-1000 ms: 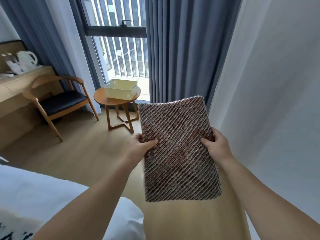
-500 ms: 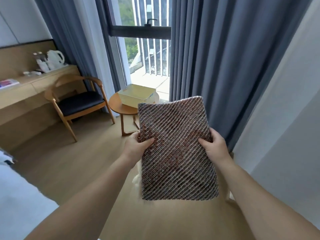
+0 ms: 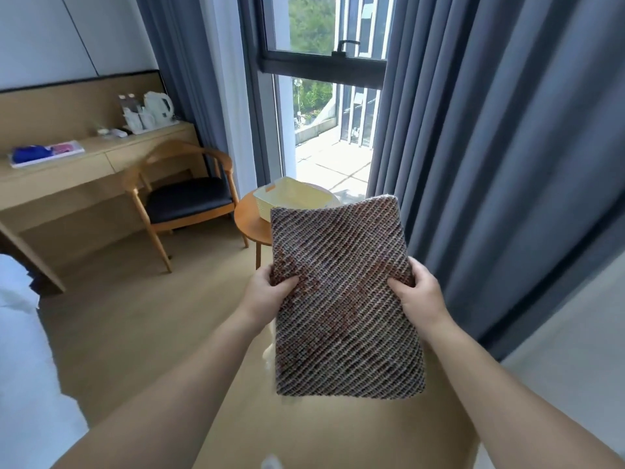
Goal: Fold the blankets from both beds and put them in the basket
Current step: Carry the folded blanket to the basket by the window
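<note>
A folded brown-and-white knit blanket (image 3: pixel 341 299) is held flat in front of me above the wooden floor. My left hand (image 3: pixel 267 292) grips its left edge and my right hand (image 3: pixel 417 296) grips its right edge, thumbs on top. Beyond it a pale yellow plastic basket (image 3: pixel 287 196) stands on a small round wooden table (image 3: pixel 252 220) by the window; the blanket's far edge hides the basket's near right part. A white bed (image 3: pixel 23 350) shows at the left edge.
A wooden armchair with a black seat (image 3: pixel 184 198) stands left of the round table. A long wooden desk (image 3: pixel 84 164) with a kettle and cups runs along the left wall. Grey curtains (image 3: pixel 490 147) hang on the right. Wooden floor (image 3: pixel 142 316) lies between bed and table.
The view has moved forward and lifted; the basket, table and chair now appear larger and closer, and the blanket's far edge now overlaps the basket. Both hands keep the same grip.
</note>
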`<state>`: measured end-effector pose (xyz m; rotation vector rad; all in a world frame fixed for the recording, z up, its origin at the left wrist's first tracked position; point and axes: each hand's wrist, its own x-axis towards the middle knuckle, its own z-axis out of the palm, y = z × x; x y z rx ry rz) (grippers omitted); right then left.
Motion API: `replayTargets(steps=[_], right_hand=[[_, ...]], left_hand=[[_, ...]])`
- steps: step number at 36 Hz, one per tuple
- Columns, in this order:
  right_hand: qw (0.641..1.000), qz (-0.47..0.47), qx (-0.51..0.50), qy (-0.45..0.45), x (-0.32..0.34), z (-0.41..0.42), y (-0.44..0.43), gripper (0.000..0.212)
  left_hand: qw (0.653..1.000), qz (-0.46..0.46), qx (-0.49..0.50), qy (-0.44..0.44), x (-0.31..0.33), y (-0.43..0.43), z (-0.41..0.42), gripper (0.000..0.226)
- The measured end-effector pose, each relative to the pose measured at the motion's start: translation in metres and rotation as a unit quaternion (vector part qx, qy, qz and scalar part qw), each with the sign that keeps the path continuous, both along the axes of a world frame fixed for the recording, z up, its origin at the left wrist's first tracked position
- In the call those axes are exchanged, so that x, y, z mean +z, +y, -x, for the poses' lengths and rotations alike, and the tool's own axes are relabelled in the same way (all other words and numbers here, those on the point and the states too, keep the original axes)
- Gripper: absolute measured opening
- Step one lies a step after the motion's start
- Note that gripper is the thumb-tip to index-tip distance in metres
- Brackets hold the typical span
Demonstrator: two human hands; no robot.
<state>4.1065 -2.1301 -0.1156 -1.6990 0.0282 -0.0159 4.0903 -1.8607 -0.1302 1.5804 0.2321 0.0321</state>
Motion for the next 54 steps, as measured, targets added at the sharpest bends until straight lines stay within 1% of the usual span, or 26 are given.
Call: replayTargets(steps=[5,10,13,16,19,23,28,30,38,42,47,50,54], right_hand=[[1.0,-0.004,0.003,-0.003,-0.002,-0.066,0.013,0.039],[1.0,0.007,0.006,-0.015,-0.003,-0.148,0.035,0.041],[1.0,0.01,-0.003,-0.016,0.003,-0.196,0.051,0.041],[1.0,0.008,-0.004,-0.016,0.011,-0.242,0.069,0.041],[0.999,0.015,-0.011,-0.028,0.018,-0.287,0.086,0.042],[0.999,0.015,-0.013,-0.031,0.025,-0.336,0.105,0.04],[0.999,0.006,-0.005,-0.036,0.038,-0.397,0.123,0.036],[0.999,0.007,-0.005,-0.037,0.04,-0.424,0.128,0.037],[0.999,0.022,0.017,-0.033,0.035,-0.543,0.14,0.043],[0.998,0.026,0.036,-0.036,0.027,-0.619,0.142,0.042],[0.998,0.025,0.057,-0.03,0.027,-0.714,0.14,0.041],[0.997,0.035,0.059,-0.031,0.03,-0.766,0.139,0.04],[0.996,0.05,0.068,-0.015,0.024,-0.822,0.144,0.042]], left_hand=[[1.0,-0.01,0.009,-0.008,-0.006,0.012,-0.062,0.033],[0.999,-0.023,0.011,-0.026,-0.01,0.035,-0.147,0.036],[0.999,-0.019,0.003,-0.028,-0.009,0.053,-0.2,0.031],[0.999,-0.02,-0.011,-0.026,-0.004,0.072,-0.25,0.037],[0.999,-0.016,-0.032,-0.031,0.006,0.09,-0.297,0.032],[0.999,-0.031,-0.035,-0.027,0.017,0.108,-0.348,0.053],[0.998,-0.04,-0.035,-0.046,0.029,0.126,-0.406,0.059],[0.997,-0.041,-0.033,-0.055,0.033,0.131,-0.429,0.058],[0.996,-0.068,0.006,-0.057,0.035,0.141,-0.527,0.031],[0.993,-0.094,0.036,-0.053,0.032,0.142,-0.588,0.036],[0.994,-0.083,0.065,-0.029,0.032,0.136,-0.67,0.041],[0.994,-0.075,0.078,-0.012,0.034,0.131,-0.717,0.036],[0.992,-0.081,0.099,0.009,0.02,0.129,-0.764,0.039]])
